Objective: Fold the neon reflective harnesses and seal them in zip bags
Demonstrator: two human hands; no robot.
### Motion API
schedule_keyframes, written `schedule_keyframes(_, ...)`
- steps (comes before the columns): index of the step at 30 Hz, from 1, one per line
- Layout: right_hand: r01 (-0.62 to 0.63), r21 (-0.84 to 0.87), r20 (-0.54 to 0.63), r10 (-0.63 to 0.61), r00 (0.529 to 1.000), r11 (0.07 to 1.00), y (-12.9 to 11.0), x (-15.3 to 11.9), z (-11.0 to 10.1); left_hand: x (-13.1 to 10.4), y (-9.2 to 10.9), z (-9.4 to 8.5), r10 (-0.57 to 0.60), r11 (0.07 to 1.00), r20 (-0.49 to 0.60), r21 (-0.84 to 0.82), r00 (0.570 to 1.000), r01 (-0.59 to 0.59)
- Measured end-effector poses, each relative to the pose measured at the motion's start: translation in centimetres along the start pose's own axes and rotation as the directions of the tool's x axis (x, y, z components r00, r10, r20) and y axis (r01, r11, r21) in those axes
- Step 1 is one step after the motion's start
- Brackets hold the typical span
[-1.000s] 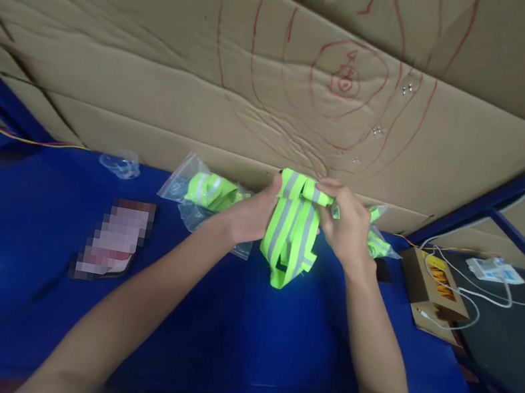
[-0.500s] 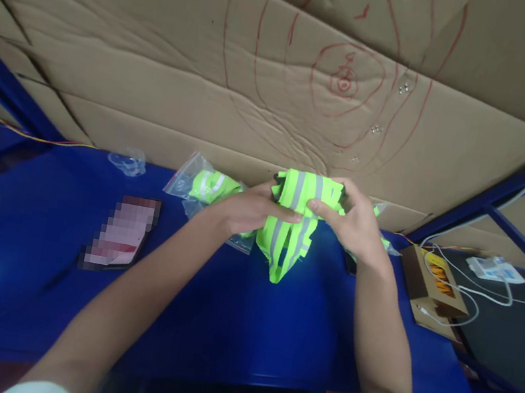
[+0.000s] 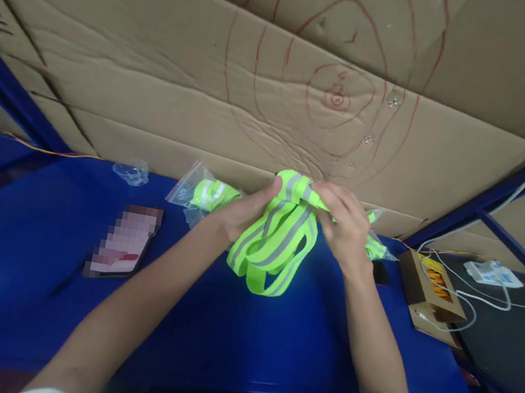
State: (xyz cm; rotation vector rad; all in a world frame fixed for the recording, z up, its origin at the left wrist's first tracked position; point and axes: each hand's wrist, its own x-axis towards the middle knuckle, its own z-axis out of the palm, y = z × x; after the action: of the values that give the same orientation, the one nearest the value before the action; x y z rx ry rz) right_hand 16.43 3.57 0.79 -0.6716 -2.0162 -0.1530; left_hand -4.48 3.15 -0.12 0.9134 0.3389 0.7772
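A bundle of neon-yellow straps with grey reflective stripes (image 3: 278, 247) is held up above the blue table, its loops hanging down. My left hand (image 3: 252, 212) grips the bundle's upper left side, with its fingers partly hidden behind the straps. At the upper right, my right hand (image 3: 346, 225) is closed on a strap near the folded top. Behind my left hand lies a clear plastic bag (image 3: 186, 186) with a similar neon strap (image 3: 214, 195) in it. More neon material in clear plastic (image 3: 375, 249) shows just beyond my right hand.
A phone (image 3: 127, 244) lies on the blue table (image 3: 27, 263) at left, near crumpled clear plastic (image 3: 132, 171). Cardboard with red rings (image 3: 163, 70) stands behind. At right are an open cardboard box (image 3: 428, 293), white cables and a white device (image 3: 493, 273).
The straps' loops have spread wider and hang further to the left. My right hand has turned and its fingers now fold over the top of the strap. The camera view has shifted slightly.
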Motion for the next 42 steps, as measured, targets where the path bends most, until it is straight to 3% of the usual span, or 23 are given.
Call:
schedule_keyframes(2,0.011,0.05,0.202,-0.021,0.979,0.999,0.0,0.3,-0.8,-0.1,0.8,-0.4,-0.019,0.999,-0.156,0.043,0.988,0.026)
schedule_keyframes(4,-0.059,0.175,0.404,-0.017,0.914,0.983,-0.1,0.7,-1.9,-0.4,1.4,-0.8,-0.062,0.991,-0.265,0.1,0.962,0.091)
schedule_keyframes(6,-0.196,0.312,0.487,0.021,0.873,0.93,0.2,0.9,-2.7,-0.8,1.7,-0.8,-0.024,0.983,-0.317,0.166,0.948,0.081)
schedule_keyframes(10,-0.394,0.394,0.368,0.25,0.895,0.831,1.2,0.7,-2.6,-1.2,1.2,0.5,0.205,0.93,-0.3,0.356,0.932,-0.09)
schedule_keyframes(14,-0.423,0.232,0.351,0.33,0.876,0.876,0.9,0.6,-1.5,-0.7,-0.1,1.1,0.274,0.907,-0.313,0.397,0.909,-0.136)
schedule_keyframes(17,-0.412,0.196,0.228,0.367,0.902,0.89,-0.1,0.8,-1.3,0.2,-1.3,0.6,0.184,0.948,-0.343,0.308,0.921,-0.074)
schedule_keyframes(20,-0.411,0.198,0.104,0.397,0.912,0.89,-0.5,0.9,-1.4,1.1,-2.7,0.2,0.031,0.974,-0.245,0.224,0.969,0.025)
schedule_keyframes(23,-0.294,0.112,-0.013,0.297,0.955,0.949,-0.3,0.7,-1.2,1.7,-3.4,0.2,0.028,0.993,-0.15,0.12,0.988,-0.01)
schedule_keyframes(25,-0.138,0.044,0.011,0.138,0.99,0.989,0.1,0.5,-0.9,1.7,-3.2,0.3,0.054,0.998,-0.117,0.013,0.992,-0.053)
schedule_keyframes(27,-0.028,0.004,0.062,0.027,0.998,1.0,0.5,0.3,-0.4,1.5,-2.7,0.2,0.1,0.992,-0.111,-0.067,0.989,-0.108)
schedule_keyframes(32,-0.019,0.05,0.127,0.012,0.992,0.999,0.5,0.4,-0.2,0.9,-1.4,-0.1,0.148,0.98,-0.092,-0.118,0.985,-0.158)
schedule_keyframes(37,-0.189,0.301,0.271,0.106,0.957,0.935,0.2,1.3,-2.1,0.4,-0.7,0.1,0.099,0.994,-0.194,-0.023,0.976,-0.106)
schedule_keyframes(40,-0.371,0.471,0.209,0.307,0.928,0.8,0.8,1.3,-2.7,0.0,-0.4,0.2,0.147,0.989,-0.246,0.053,0.958,-0.138)
schedule_keyframes(42,-0.501,0.517,0.229,0.452,0.862,0.694,1.1,1.1,-2.5,-0.2,-0.5,0.4,0.223,0.973,-0.327,0.137,0.919,-0.187)
